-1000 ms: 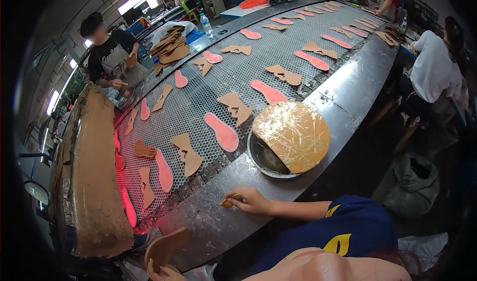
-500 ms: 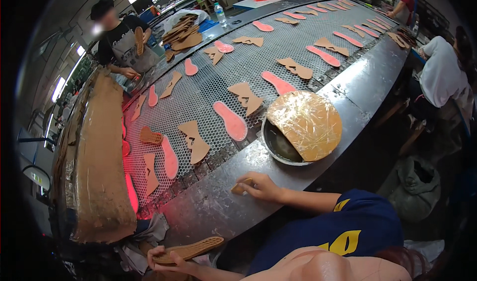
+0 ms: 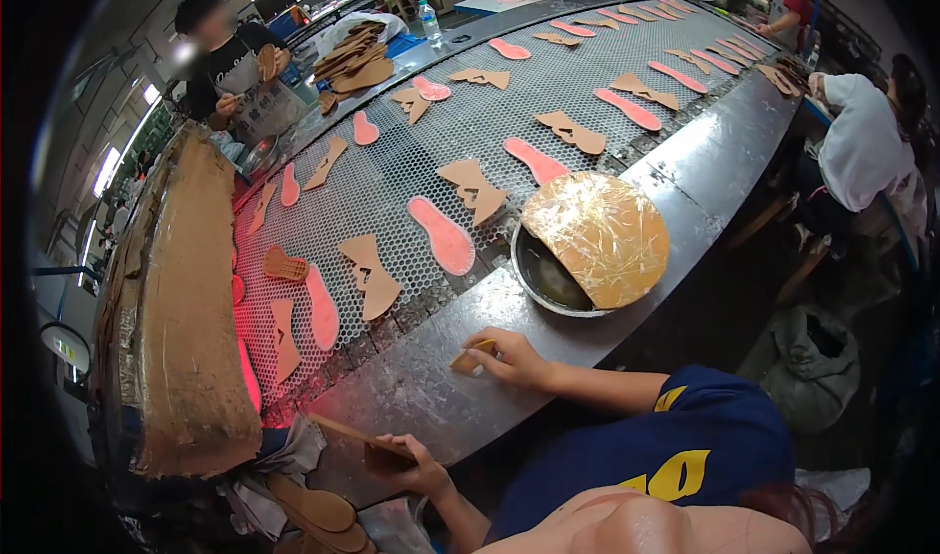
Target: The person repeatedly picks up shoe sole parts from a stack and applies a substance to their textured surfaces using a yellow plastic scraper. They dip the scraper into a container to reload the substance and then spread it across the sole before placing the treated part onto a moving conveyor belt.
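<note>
My left hand (image 3: 421, 468), close to the metal edge strip, grips a brown shoe sole (image 3: 354, 431) at its heel end. The sole is turned nearly edge-on, its thin side showing and its toe end pointing to the far left. My right hand (image 3: 515, 358) pinches a small flat tan piece (image 3: 470, 358) just over the metal strip (image 3: 431, 397); its exact kind is unclear. To the right of that hand, a round bowl (image 3: 524, 270) of dark liquid is partly covered by a round tan board (image 3: 602, 246) streaked with dried, glue-like strands.
Pink insoles (image 3: 443, 236) and tan cut-out pieces (image 3: 370, 278) lie on the mesh conveyor (image 3: 392, 202), along with a brown sole (image 3: 284, 264). A cardboard-covered housing (image 3: 196, 319) glows red at the left. More soles (image 3: 315, 505) are at lower left. Co-workers stand around the conveyor.
My left hand has moved right and slightly up, tipping the sole from face-up to edge-on. Pieces on the mesh have shifted slightly left. The far-left co-worker's lower hand has risen.
</note>
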